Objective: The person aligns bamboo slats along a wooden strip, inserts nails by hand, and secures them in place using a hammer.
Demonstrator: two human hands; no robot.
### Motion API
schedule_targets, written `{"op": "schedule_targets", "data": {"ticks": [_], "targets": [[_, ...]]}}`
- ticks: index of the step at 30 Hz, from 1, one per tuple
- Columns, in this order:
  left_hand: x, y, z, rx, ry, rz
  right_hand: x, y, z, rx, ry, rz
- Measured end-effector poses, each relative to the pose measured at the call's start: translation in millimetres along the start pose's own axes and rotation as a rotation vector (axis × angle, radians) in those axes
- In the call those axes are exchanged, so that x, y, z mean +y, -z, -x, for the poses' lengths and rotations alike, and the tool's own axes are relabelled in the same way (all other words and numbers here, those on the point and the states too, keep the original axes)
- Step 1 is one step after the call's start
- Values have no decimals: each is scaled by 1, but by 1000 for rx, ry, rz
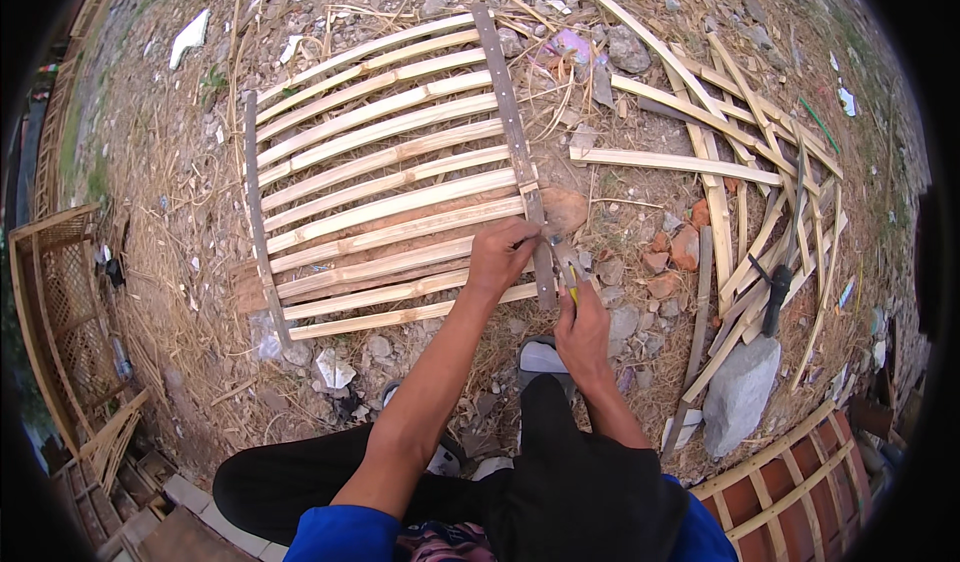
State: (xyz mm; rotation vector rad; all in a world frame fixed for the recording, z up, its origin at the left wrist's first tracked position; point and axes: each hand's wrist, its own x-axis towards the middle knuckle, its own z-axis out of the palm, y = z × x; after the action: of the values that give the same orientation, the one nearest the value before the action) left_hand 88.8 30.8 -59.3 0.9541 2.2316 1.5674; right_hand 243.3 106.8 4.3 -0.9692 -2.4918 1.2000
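A slatted bamboo panel (pixel 385 184) lies on the ground, its pale slats running between two darker rails. My left hand (pixel 503 254) rests over the lower part of the right rail (pixel 510 127), with thumb and fingers pinched together at a slat's end. Whatever those fingertips hold is too small to make out. Just right of the same rail, my right hand (pixel 583 324) is wrapped round a hand tool (pixel 571 280) with a metal head and yellow on its handle. The tool's head is beside the left fingertips; its exact kind is unclear.
A pile of loose bamboo strips (pixel 745 152) lies to the right, with a dark-handled blade (pixel 775 297) on it. Near it are a grey rock (pixel 742 394) and broken bricks (pixel 685 248). Another slatted panel (pixel 800 482) is at lower right, a lattice frame (pixel 70 307) at far left.
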Motion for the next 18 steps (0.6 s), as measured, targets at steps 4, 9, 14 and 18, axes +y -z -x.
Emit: {"op": "schedule_targets", "data": {"ticks": [4,9,14,18], "targets": [[2,0,-1,10,-12,11,1,-1,-2,-12,-27,-23],[8,-3,0,-27,235,12,5,-1,-2,25,0,-31],[2,0,0,39,58,97,2,-2,-3,43,3,-64],[0,1,-1,-12,77,141,4,0,-2,12,-14,-63]]}}
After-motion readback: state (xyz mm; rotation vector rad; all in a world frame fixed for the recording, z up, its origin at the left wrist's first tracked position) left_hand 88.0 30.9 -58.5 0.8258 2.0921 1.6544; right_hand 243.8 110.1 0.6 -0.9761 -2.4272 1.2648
